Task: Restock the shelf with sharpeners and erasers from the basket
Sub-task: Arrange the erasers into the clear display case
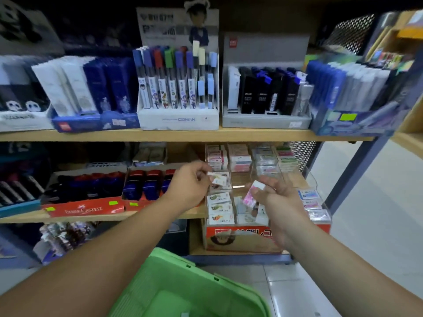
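Note:
My left hand (191, 181) reaches over the middle shelf and pinches a small white eraser pack (217, 177) at the left column of a clear compartmented eraser display (311, 179). My right hand (278, 197) grips a pink-and-white eraser pack (253, 193) above the display's front compartments, which hold several wrapped erasers. The green basket (183, 284) sits low in front of me; its contents are hidden from this angle.
Red Faber-Castell trays (83, 209) with blue and red items fill the middle shelf to the left. The upper wooden shelf (174, 135) carries pen and lead display boxes. White floor tiles (375, 202) lie to the right beyond a grey metal post.

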Available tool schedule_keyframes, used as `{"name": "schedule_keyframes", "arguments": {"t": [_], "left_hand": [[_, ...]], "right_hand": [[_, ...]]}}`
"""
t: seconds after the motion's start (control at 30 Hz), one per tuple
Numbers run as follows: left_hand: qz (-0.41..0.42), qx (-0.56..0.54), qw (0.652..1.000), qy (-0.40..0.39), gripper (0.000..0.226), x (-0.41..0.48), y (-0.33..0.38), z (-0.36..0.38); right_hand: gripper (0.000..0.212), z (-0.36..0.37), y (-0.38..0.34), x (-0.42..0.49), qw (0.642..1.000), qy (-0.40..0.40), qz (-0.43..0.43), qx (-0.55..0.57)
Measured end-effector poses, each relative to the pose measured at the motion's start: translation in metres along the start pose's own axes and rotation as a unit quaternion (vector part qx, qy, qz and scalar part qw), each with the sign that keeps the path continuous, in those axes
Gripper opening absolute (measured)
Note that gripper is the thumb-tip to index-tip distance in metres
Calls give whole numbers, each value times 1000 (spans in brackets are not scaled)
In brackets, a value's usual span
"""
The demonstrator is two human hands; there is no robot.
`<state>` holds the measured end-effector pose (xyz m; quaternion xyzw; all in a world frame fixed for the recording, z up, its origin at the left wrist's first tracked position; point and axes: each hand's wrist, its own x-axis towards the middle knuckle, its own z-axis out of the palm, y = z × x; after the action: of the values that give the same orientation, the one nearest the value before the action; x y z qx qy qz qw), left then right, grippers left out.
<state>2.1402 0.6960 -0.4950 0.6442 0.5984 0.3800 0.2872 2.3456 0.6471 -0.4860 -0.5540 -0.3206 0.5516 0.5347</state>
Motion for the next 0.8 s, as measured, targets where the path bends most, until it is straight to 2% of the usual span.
{"name": "schedule_keyframes", "arguments": {"t": [0.1, 0.27, 0.4, 0.47, 0.53, 0.6, 0.67, 0.7, 0.8], "left_hand": [[15, 49, 999, -4, 23, 18, -1, 6], [48, 235, 968, -77, 26, 35, -2, 11], [36, 275, 953, -120, 25, 41, 1, 10], [48, 242, 964, -102, 31, 43, 3, 9], [66, 153, 982, -91, 30, 41, 11, 6], [35, 24, 989, -143, 24, 34, 23, 1], [-3, -85, 966, -245, 23, 25, 35, -2], [2, -99, 956, -278, 28, 22, 38, -3], [39, -73, 954, -287, 47, 19, 37, 0]], "right_hand": [[34, 4, 2, 8, 1000, -7, 1, 2], [27, 11, 8, 15, 1000, -24, -4, -10], [28, 16, 7, 18, 998, -61, 19, 24], [26, 17, 7, 19, 995, -69, 43, 55], [26, 17, 6, 18, 993, -67, 60, 80], [28, 16, 5, 19, 992, -68, 67, 86], [30, 16, 5, 19, 991, -78, 70, 86], [31, 15, 4, 19, 990, -82, 69, 86], [29, 13, 4, 18, 991, -86, 66, 75]]}}
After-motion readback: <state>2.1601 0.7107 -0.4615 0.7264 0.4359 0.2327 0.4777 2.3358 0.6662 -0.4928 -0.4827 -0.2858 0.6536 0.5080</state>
